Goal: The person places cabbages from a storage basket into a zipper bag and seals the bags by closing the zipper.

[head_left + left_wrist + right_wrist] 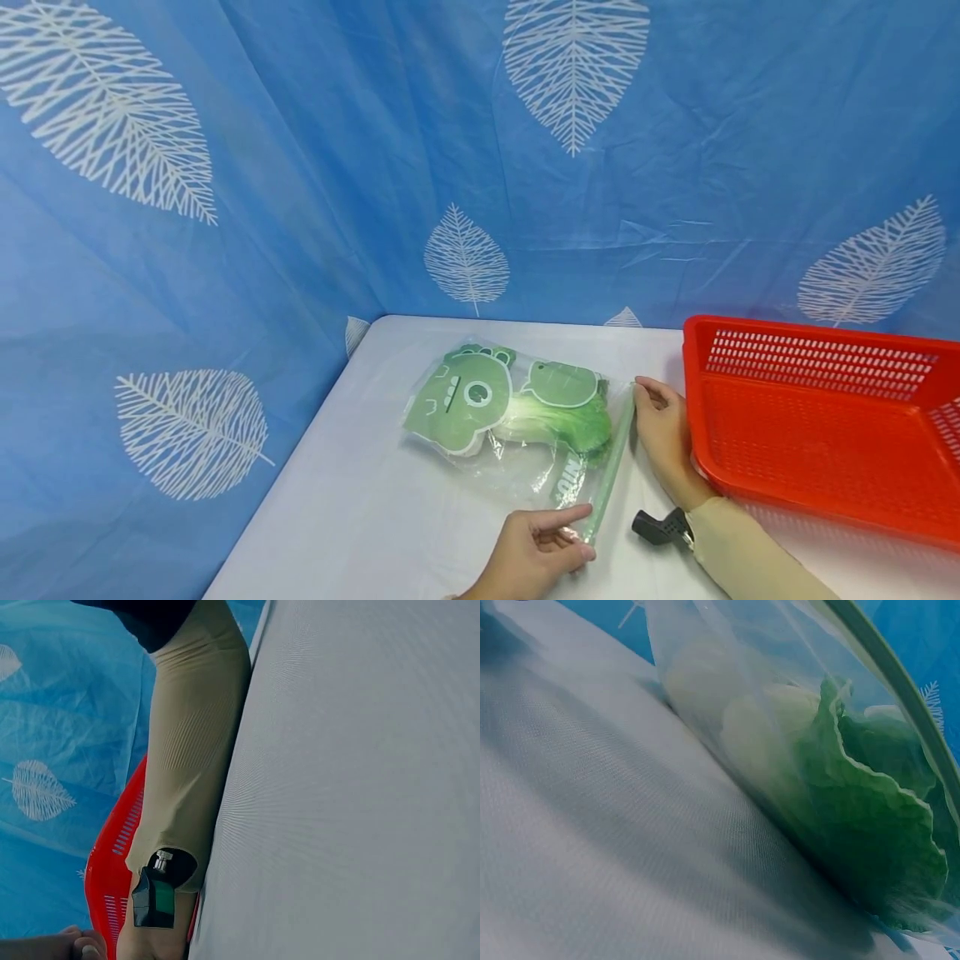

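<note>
A clear plastic zip bag (525,483) printed with green cartoon shapes lies on the white table. Inside it is a leafy green vegetable (870,825) with a pale stem, partly covered by the print in the head view. A green closure strip (617,467) runs along the bag's right edge. At the strip's far end, my right hand (663,421) pinches the bag's corner between thumb and fingertips. My left hand (528,550) holds the near corner, index finger stretched over the film and thumb at the strip's end.
A red slotted plastic basket (817,417) stands to the right, close beside my right forearm. A black wrist-worn device (660,527) juts from the right sleeve. Blue cloth (337,167) with white leaf patterns hangs behind and left of the white table (337,500).
</note>
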A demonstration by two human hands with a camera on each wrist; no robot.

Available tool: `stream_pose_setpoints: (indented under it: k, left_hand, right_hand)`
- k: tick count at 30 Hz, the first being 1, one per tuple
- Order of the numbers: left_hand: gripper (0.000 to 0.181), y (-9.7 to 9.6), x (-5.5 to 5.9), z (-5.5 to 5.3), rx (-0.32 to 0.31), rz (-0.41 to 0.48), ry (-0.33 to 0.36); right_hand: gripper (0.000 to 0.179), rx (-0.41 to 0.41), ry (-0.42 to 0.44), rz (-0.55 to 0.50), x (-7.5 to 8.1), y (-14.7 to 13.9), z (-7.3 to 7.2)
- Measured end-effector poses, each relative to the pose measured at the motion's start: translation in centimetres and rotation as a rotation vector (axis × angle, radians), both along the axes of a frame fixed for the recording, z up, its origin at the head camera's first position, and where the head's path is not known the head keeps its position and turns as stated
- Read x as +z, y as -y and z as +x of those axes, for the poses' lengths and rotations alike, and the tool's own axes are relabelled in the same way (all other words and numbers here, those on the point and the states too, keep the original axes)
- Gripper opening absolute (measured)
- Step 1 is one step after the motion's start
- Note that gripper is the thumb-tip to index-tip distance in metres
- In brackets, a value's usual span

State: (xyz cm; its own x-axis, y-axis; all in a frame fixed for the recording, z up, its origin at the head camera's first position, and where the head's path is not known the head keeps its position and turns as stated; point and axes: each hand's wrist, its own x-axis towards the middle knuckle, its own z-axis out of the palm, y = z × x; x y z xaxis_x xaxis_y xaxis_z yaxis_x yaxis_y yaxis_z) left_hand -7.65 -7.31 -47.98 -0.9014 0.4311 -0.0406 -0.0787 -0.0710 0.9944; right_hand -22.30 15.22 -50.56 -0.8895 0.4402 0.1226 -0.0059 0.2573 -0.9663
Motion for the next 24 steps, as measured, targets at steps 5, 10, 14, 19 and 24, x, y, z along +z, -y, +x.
stream_pose_setpoints:
  k: [5,10,14,19,24]
  left_hand:
    - [0.044,0.0,0.0,-0.2,0.022,-0.022,-0.003]
    - [0.044,0.0,-0.4,-0.3,0.024,-0.024,0.010]
    - [0.047,0.2,-0.8,-0.4,-0.061,0.012,0.008]
    - [0.050,0.6,-0.2,-0.2,-0.258,0.005,0.076]
    - [0.041,1.8,2.3,-0.3,-0.466,-0.150,-0.027]
  right_hand:
    - [0.032,-0.005,0.010,0.019,0.0,0.0,-0.4]
    - [0.030,0.002,-0.003,0.046,-0.3,0.0,-0.8]
    - [0.031,0.011,-0.016,0.064,-0.6,0.2,-0.6]
    - [0.036,0.073,-0.070,0.157,0.3,1.2,1.6]
    - [0.044,0.235,-0.135,0.244,2.7,2.2,5.5]
